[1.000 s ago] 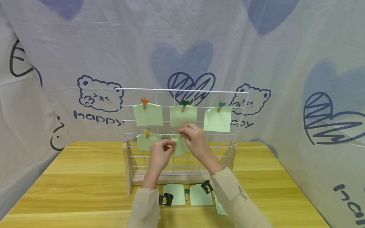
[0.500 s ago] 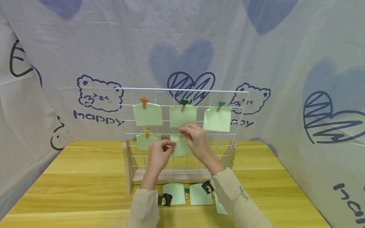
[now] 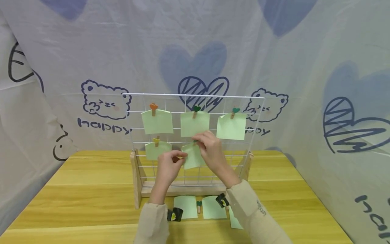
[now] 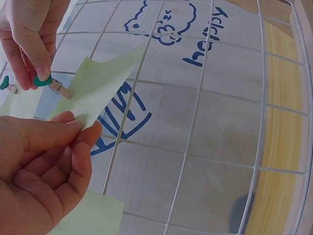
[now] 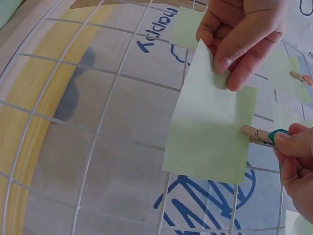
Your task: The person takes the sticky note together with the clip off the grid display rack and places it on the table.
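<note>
My left hand (image 3: 168, 166) pinches the left edge of a light green paper note (image 5: 210, 132) against the white wire grid (image 3: 195, 96). From the right, my right hand (image 3: 211, 149) pinches a small wooden clothespin (image 5: 259, 135) by its green end. Its wooden tip lies at the note's top edge, best seen in the right wrist view. Whether the clothespin also bites a grid wire, I cannot tell. In the head view the right hand hides part of the note. Beside it hangs another note (image 3: 152, 154) under a yellow heart clothespin (image 3: 156, 141).
Three notes hang along the upper row, including one (image 3: 156, 122) under an orange heart clothespin (image 3: 153, 107). The grid stands in a wooden base (image 3: 182, 191) on the table (image 3: 76, 203). Before it lie more notes (image 3: 186, 207) and a green heart clothespin (image 3: 199, 206).
Both hands stay almost in place. The right hand has shifted very slightly, and the held note's lower edge sits a little lower and tilts slightly.
</note>
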The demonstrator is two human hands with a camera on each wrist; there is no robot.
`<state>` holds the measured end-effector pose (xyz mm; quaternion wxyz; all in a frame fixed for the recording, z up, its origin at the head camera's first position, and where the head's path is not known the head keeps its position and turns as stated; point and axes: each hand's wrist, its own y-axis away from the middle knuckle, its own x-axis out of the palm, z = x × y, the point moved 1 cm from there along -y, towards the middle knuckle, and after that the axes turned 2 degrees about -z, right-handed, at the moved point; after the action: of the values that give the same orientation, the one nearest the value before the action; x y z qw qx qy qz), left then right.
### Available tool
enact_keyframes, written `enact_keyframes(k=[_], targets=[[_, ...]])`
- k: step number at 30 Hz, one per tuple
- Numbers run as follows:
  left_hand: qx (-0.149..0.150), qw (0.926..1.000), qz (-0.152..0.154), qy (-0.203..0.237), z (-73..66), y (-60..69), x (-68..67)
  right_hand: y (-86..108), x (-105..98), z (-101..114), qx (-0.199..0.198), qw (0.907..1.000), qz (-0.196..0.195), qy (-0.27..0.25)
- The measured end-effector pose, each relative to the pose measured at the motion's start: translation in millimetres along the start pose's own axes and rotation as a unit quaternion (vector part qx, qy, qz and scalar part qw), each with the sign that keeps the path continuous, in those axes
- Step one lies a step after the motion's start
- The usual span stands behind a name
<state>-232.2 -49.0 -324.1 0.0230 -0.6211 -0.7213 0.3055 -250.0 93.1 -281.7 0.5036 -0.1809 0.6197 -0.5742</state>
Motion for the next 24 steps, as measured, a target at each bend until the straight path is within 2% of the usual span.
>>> enact_keyframes(k=[9,14,24], targets=[[-0.018,0.9998,0.0,0.012,-2.3,2.8,-3.6,0.8,-5.4,1.5,-0.013,0.9999,-0.003,-0.009],[-0.011,0.9998,0.001,0.019,0.1,5.0,-5.9,2.8,-6.9,2.7,-0.014,0.9999,-0.001,-0.008],[-0.028,0.9994,0.0,0.02,6.2,9.6,-9.5,3.1,-11.4,6.6,-0.022,0.9994,-0.015,-0.023]])
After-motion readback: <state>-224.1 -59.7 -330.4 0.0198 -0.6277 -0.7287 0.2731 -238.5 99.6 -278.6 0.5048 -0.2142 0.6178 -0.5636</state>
